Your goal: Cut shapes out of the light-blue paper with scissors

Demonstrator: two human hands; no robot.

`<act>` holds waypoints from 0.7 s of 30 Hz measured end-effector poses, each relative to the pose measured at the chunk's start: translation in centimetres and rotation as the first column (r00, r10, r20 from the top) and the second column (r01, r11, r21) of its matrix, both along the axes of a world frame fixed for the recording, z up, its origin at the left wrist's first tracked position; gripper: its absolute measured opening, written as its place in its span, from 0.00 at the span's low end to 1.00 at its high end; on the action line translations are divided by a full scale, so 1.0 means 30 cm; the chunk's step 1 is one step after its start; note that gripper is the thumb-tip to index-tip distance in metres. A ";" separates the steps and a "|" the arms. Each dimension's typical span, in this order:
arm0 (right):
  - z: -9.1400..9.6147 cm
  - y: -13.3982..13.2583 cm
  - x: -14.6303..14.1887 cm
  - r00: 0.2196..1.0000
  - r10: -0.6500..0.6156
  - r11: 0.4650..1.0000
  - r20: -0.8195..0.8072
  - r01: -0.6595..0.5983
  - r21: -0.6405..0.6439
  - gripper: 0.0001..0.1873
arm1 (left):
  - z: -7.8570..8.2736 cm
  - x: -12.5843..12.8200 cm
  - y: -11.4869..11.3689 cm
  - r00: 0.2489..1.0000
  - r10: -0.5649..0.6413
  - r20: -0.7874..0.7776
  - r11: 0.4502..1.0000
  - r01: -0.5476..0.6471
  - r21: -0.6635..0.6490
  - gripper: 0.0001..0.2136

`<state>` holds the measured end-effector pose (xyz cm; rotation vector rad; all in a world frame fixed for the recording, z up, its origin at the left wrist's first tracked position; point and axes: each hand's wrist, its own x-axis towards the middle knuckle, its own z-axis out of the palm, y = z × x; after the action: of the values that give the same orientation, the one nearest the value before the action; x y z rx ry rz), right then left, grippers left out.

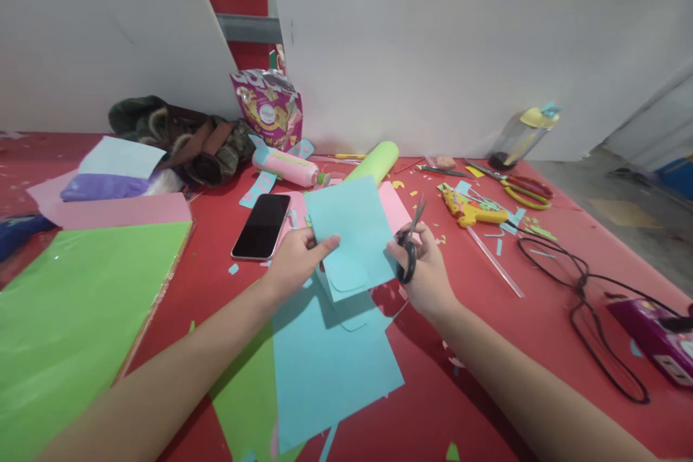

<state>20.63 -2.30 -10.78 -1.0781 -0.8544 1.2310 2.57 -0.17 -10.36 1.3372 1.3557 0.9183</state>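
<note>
My left hand [297, 258] pinches the left side of a light blue sheet of paper [351, 224], thumb on top. The sheet is held above the table, and a curved edge shows near its bottom. In my right hand [427, 271] is a pair of black-handled scissors [409, 260], blades pointing up and away from me. Its fingers wrap the handles, close to the sheet's right corner. Below lies another light blue sheet [336, 375], overlapping a green sheet [243, 390]. A pink paper [394, 206] shows partly behind the held sheet.
On the red table lie a phone [263, 226], a pink paper-covered tube [289, 167], a green roll [379, 162] and a stack of green paper [81, 296]. A yellow glue gun [471, 209] with a black cord [582, 281], yellow-and-red-handled scissors [525, 191] and a clear bottle [522, 137] are at right.
</note>
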 end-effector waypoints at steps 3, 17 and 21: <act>-0.012 -0.007 -0.015 0.995 0.003 0.999 -0.101 -0.007 -0.046 0.17 | -0.025 -0.006 0.008 0.992 0.122 0.025 0.992 -0.123 0.039 0.18; -0.027 -0.079 -0.092 0.986 0.010 0.983 -0.169 -0.040 -0.178 0.21 | -0.015 0.046 -0.057 0.980 0.195 0.050 0.978 -0.198 0.063 0.17; -0.038 -0.072 -0.085 0.986 -0.014 0.982 -0.167 -0.018 -0.186 0.20 | -0.018 0.051 -0.060 0.977 0.188 0.099 0.981 -0.192 0.033 0.17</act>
<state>18.09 -4.46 -11.91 -1.1044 -0.6209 1.4034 4.11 -1.96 -10.91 1.1938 1.4143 1.1310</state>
